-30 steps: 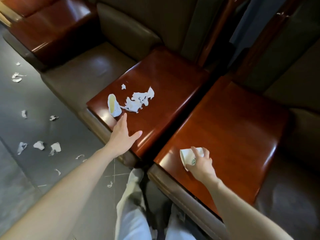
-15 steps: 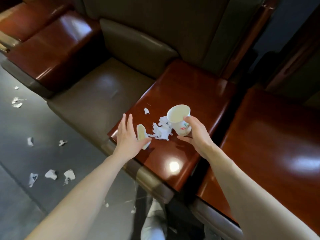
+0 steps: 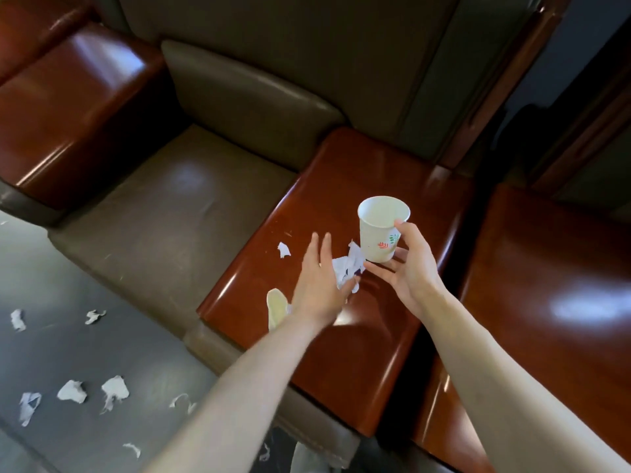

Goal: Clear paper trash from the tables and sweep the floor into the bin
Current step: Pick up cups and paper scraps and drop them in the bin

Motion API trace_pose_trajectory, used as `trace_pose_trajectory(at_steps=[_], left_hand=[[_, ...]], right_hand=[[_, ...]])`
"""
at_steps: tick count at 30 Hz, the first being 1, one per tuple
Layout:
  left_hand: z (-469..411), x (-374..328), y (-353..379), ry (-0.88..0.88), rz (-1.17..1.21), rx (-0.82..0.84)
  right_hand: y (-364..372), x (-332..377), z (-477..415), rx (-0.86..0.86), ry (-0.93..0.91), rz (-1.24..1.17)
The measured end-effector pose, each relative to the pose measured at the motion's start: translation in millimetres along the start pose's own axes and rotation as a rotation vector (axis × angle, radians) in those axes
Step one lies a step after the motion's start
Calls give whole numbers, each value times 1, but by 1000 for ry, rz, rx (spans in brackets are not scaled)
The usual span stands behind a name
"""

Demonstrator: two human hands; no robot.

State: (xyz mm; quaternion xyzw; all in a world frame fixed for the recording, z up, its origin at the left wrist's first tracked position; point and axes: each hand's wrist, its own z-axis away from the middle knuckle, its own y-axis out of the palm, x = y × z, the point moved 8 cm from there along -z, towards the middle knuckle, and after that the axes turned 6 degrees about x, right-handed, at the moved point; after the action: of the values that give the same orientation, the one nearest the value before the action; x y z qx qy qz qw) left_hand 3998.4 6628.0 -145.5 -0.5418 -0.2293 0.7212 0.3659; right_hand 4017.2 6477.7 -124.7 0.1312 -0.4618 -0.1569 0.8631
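My right hand (image 3: 408,268) holds a white paper cup (image 3: 380,230) with leaf prints upright above the red-brown wooden table (image 3: 341,353). Torn white paper (image 3: 348,264) lies on the table just left of the cup. My left hand (image 3: 319,285) hovers over that paper with fingers spread, its thumb touching the scraps. A flattened paper cup (image 3: 276,307) lies near the table's left edge, partly under my left wrist. One small scrap (image 3: 283,250) lies apart, further left.
Several paper scraps (image 3: 114,390) litter the grey floor at the lower left. A brown leather seat (image 3: 164,213) lies left of the table. Another wooden table (image 3: 553,295) stands at the right, and a third (image 3: 68,110) at the far left.
My right hand carried the cup from the right table over to the middle table and raised it upright. My left hand slid from the flattened cup onto the torn paper.
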Motion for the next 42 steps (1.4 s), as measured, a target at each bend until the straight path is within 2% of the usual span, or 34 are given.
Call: trace_pose_trajectory(at_steps=[3, 6, 8, 11, 12, 14, 15, 18, 20, 25, 29, 32, 34, 37, 40, 42], left_hand=[[-9, 19, 51, -207, -80, 65], [-16, 33, 77, -273, -249, 27], [-18, 23, 76, -164, -371, -93], [-15, 2, 77, 140, -480, -276], [-17, 1, 76, 165, -472, -258], [-25, 1, 69, 104, -373, -217], [-28, 0, 56, 68, -294, -267], [-37, 3, 5, -77, 140, -459], [-44, 3, -26, -87, 195, -525], [-63, 31, -64, -72, 437, -408], [-69, 65, -68, -73, 167, -222], [-78, 95, -51, -119, 107, -23], [-80, 115, -38, -143, 12, 36], [-79, 131, -30, -122, -65, 39], [-75, 124, -29, 1, -80, -9], [-74, 120, -38, 0, -51, -69]], right_hand=[[-15, 7, -13, -21, -36, -28], [-34, 5, -28, -41, -50, -33], [-45, 2, -36, -53, -48, -42], [-54, -4, -44, -48, -33, -67], [-55, -5, -45, -48, -25, -77], [-57, -7, -45, -61, -5, -97], [-57, -7, -45, -65, 1, -106], [-53, 0, -43, -59, 2, -120], [-47, 4, -43, -46, 6, -124], [-29, 11, -44, -5, 28, -120], [-23, 9, -51, 7, 32, -101], [-22, 1, -60, 7, 39, -97], [-22, -8, -65, 4, 50, -93], [-19, -22, -70, 3, 69, -79], [-14, -31, -72, 6, 78, -61], [-9, -35, -71, 9, 88, -66]])
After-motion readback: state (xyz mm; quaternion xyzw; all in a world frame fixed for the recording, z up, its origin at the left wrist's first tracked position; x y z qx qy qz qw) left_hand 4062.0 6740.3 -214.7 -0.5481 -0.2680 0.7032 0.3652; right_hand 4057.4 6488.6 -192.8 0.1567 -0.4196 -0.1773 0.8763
